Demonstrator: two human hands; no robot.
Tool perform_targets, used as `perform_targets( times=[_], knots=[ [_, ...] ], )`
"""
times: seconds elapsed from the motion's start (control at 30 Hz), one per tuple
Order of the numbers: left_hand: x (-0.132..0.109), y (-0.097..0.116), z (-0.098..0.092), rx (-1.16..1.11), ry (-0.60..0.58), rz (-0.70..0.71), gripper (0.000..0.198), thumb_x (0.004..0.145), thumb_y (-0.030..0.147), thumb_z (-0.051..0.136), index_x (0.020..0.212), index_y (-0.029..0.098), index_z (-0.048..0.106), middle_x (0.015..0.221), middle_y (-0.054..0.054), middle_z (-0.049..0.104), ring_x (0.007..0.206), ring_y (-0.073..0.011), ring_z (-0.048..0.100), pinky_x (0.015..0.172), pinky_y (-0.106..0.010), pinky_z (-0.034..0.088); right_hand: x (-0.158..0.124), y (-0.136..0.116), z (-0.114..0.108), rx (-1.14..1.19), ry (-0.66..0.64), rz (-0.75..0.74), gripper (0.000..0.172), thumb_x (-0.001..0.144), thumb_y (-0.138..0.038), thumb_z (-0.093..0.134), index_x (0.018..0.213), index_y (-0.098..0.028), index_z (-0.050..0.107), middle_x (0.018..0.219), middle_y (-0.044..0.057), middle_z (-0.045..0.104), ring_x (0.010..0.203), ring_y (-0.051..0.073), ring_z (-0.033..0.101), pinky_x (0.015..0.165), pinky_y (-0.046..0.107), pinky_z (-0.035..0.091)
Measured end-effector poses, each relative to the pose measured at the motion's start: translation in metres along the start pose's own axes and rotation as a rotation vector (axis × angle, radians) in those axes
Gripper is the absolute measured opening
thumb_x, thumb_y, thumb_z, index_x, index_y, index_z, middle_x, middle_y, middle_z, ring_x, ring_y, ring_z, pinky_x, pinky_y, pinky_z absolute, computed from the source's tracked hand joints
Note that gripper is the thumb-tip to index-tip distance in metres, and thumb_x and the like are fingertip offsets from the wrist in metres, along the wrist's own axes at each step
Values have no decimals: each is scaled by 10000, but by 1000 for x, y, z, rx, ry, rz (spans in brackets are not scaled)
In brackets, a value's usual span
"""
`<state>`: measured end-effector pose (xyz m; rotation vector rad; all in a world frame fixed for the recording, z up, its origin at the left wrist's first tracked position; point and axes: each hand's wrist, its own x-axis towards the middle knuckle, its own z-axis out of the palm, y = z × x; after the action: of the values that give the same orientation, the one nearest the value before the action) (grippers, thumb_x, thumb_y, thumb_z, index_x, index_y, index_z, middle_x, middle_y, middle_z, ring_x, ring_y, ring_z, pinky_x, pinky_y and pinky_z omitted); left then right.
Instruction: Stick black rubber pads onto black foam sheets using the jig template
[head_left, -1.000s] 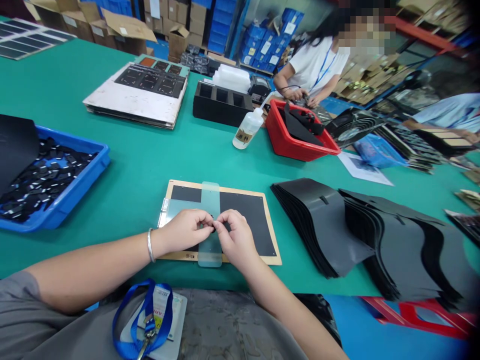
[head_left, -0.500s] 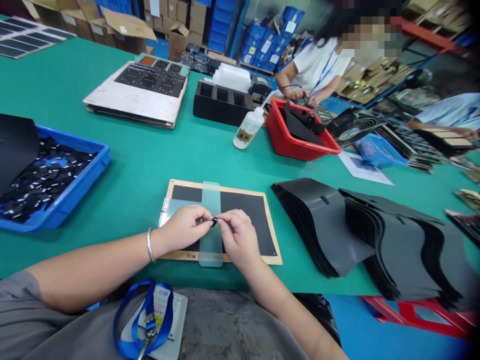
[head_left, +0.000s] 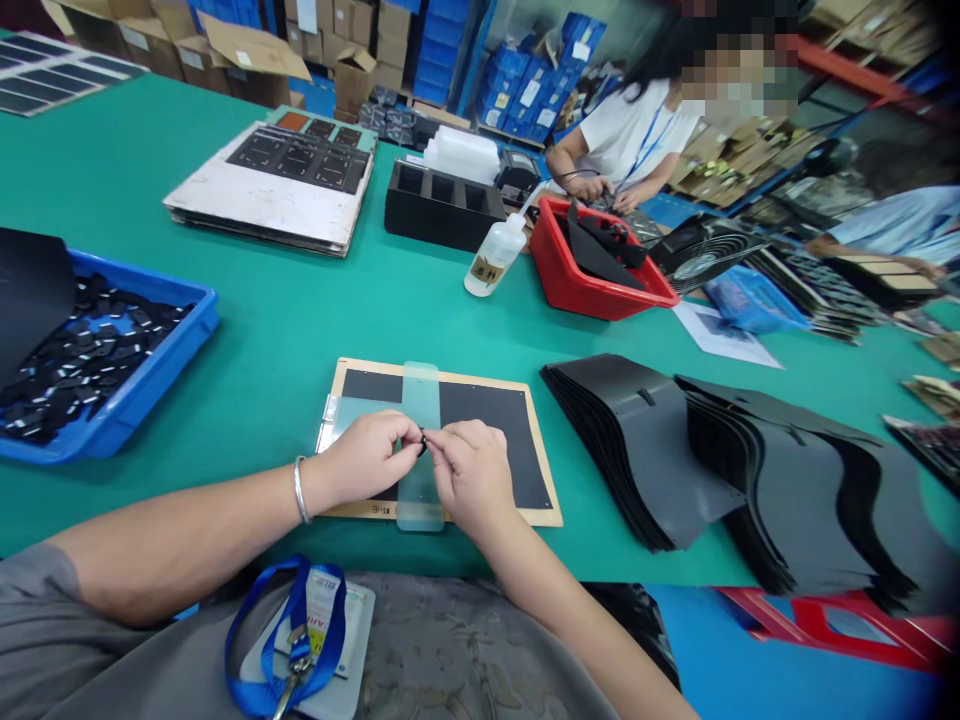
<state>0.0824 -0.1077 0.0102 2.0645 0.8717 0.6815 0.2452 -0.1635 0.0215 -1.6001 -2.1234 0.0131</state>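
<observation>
Between the fingertips of both hands is a small black piece (head_left: pixel 423 443), mostly covered by the fingers. My left hand (head_left: pixel 371 452) pinches it from the left, and my right hand (head_left: pixel 471 468) pinches it from the right. Both hands are over a tan-edged board (head_left: pixel 553 500) with a black sheet (head_left: pixel 495 410) on it. A translucent green strip (head_left: pixel 421 385) crosses the board from top to bottom, and another translucent piece with a metal hinge (head_left: pixel 327 420) lies at its left side.
At the left stands a blue tray (head_left: pixel 150 400) of small black pieces. Stacked black sheets (head_left: pixel 645 450) lie at the right. Beyond the board are a squeeze bottle (head_left: pixel 495 255), a red basket (head_left: pixel 592 300) and a black box (head_left: pixel 442 220). Two people work across the table.
My right hand has moved slightly left, its fingertips now closer to those of my left hand around the small piece. My left hand has hardly moved.
</observation>
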Motion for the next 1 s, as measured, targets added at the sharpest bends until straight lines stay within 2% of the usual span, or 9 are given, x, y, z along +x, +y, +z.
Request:
perform_targets(
  times=[0.23, 0.67, 0.87, 1.0],
  knots=[
    [0, -2, 2, -1, -38, 33, 119, 778, 150, 499, 678, 186, 552, 637, 3, 531, 642, -143, 488, 601, -253, 346, 2, 5, -3, -8, -78, -60, 204, 875, -205, 471, 946, -207, 662, 848, 36, 642, 812, 186, 502, 709, 351, 285],
    [-1, 3, 1, 24, -63, 4, 102, 765, 132, 497, 690, 172, 552, 654, 19, 544, 639, -119, 499, 608, -236, 374, 0, 6, -7, 109, -136, -24, 209, 893, -223, 461, 959, -211, 659, 831, 40, 626, 806, 169, 502, 731, 330, 297],
    [-2, 4, 1, 12, -71, 1, 91, 773, 147, 496, 704, 172, 551, 659, 22, 551, 627, -112, 494, 603, -233, 375, 0, 5, -8, 191, -130, 1, 204, 869, -171, 459, 928, -202, 652, 807, 35, 622, 796, 165, 519, 744, 329, 327],
    [-1, 4, 1, -14, -95, -55, 63, 778, 159, 484, 749, 175, 538, 634, 36, 547, 564, -99, 474, 554, -226, 363, -1, 11, -13, 237, -77, 73, 156, 843, -177, 490, 872, -204, 641, 803, 22, 627, 795, 161, 547, 752, 326, 357]
  ],
)
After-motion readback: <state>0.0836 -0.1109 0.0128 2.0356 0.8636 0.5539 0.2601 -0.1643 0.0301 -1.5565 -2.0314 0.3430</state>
